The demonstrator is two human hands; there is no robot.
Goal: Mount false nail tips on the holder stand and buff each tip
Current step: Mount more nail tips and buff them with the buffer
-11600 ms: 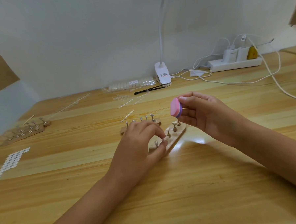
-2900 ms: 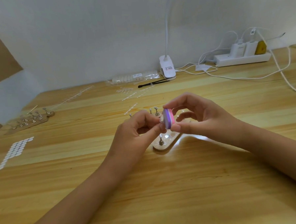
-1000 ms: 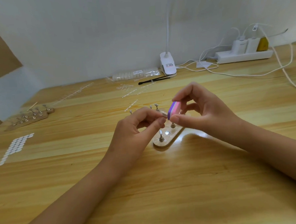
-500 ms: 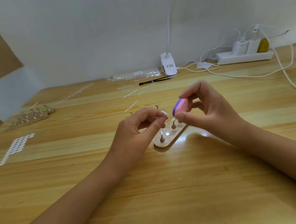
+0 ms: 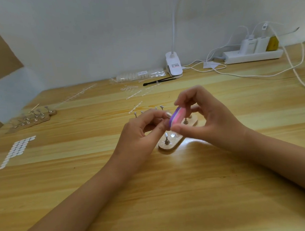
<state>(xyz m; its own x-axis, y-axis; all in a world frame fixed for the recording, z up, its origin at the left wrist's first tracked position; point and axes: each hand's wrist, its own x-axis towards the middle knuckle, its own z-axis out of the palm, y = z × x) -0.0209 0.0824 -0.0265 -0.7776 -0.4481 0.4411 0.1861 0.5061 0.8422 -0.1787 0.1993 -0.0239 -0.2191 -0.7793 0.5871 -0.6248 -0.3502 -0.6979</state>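
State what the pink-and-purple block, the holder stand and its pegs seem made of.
Pink-and-purple block: likely layered foam, matte, in coloured bands. Holder stand: probably pale wood, smooth, tan with a rounded end. Pegs: apparently metal, grey with bright glints.

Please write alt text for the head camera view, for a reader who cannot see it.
A right hand holds a pink-and-purple buffer block against a nail tip pinched by the left hand, above a wooden holder stand.
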